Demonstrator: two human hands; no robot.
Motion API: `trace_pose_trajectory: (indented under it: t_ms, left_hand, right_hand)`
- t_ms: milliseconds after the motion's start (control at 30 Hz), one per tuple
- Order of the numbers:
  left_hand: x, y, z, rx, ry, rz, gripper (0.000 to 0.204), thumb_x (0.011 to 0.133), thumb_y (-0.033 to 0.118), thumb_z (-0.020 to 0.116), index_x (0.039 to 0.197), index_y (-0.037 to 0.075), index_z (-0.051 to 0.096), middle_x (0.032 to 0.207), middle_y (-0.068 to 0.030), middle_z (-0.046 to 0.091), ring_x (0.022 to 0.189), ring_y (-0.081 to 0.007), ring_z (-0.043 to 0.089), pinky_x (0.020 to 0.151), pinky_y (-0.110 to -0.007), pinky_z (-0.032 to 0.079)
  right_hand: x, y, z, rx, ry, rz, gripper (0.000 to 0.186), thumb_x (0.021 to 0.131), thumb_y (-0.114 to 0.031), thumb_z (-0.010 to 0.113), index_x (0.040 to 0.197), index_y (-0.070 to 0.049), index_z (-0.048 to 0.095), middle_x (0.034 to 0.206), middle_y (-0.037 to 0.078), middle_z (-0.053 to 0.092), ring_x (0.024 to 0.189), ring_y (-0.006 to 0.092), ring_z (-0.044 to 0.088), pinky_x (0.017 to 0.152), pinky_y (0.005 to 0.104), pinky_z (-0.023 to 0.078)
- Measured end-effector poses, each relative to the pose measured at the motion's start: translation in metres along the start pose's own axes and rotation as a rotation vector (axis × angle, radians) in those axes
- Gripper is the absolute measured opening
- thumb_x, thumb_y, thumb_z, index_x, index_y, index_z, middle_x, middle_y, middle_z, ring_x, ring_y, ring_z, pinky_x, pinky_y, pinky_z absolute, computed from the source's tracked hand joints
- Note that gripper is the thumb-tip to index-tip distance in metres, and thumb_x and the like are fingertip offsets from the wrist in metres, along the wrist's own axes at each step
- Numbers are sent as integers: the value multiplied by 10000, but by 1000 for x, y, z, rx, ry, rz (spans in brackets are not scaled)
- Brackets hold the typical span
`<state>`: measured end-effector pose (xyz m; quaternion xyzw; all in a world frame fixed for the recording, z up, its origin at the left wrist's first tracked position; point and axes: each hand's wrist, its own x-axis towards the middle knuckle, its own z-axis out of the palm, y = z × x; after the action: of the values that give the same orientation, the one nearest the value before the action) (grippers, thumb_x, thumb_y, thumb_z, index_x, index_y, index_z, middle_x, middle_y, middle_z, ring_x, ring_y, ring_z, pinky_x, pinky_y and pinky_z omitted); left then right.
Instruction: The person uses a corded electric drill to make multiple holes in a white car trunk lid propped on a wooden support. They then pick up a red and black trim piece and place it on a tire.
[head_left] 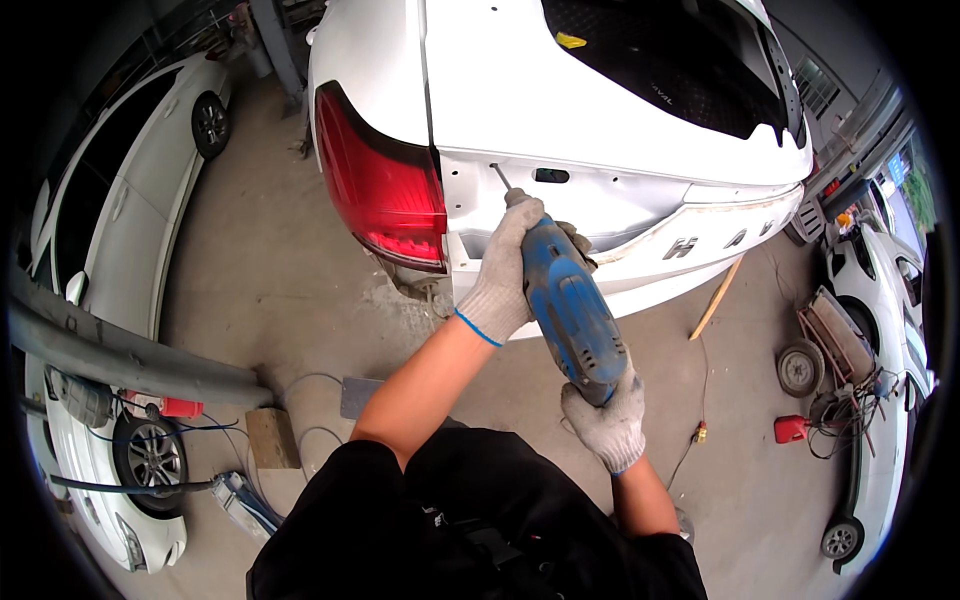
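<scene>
A blue-grey power drill (568, 300) is clamped by the white-gloved left hand (508, 252) at its front and right hand (612, 412) at its rear; its thin metal bit (501, 177) is held at a white car tailgate (610, 158) near a red tail light (385, 190).

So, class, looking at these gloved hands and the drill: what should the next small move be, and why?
Probably a gentle, straight push on the blue drill: the tip of its bit appears to meet the white tailgate at a small dark spot, while the left hand grips the front and the right hand holds the rear.
</scene>
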<state>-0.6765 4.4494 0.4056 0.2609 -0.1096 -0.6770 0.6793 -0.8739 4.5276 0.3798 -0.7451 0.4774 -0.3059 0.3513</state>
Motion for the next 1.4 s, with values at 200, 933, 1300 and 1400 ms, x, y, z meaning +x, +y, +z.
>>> trace_pose_trajectory:
  t_ms: [200, 933, 1300, 1400]
  left_hand:
    - [4, 8, -9, 33, -56, -23, 530, 900, 468, 580, 1019, -48, 595, 900, -238, 643, 764, -329, 692, 694, -478, 623]
    - [14, 27, -21, 95, 3, -85, 530, 928, 475, 559, 984, -49, 617, 887, -232, 663, 721, -330, 699, 682, -453, 620]
    - [14, 37, -19, 122, 30, -117, 513, 911, 461, 585, 1005, -43, 599, 883, -224, 655, 732, -314, 696, 669, -435, 620]
    - [13, 38, -16, 109, 51, -140, 506, 911, 452, 591, 1011, -44, 590, 894, -224, 653, 738, -310, 691, 674, -433, 620]
  right_hand:
    - [5, -11, 4, -23, 35, -77, 708, 726, -109, 719, 1380, -22, 460, 1015, 234, 708, 900, 435, 713, 788, 463, 581]
    - [13, -11, 38, 62, -33, 109, 639, 705, -109, 733, 1294, -3, 509, 957, 187, 718, 838, 347, 738, 770, 410, 583]
    - [17, -27, 37, 37, -45, 48, 627, 684, -121, 743, 1254, 10, 516, 921, 201, 707, 812, 382, 720, 757, 416, 576]
    - [17, -24, 37, 60, -51, 65, 627, 673, -123, 749, 1244, 9, 528, 922, 204, 708, 816, 384, 721, 757, 414, 575]
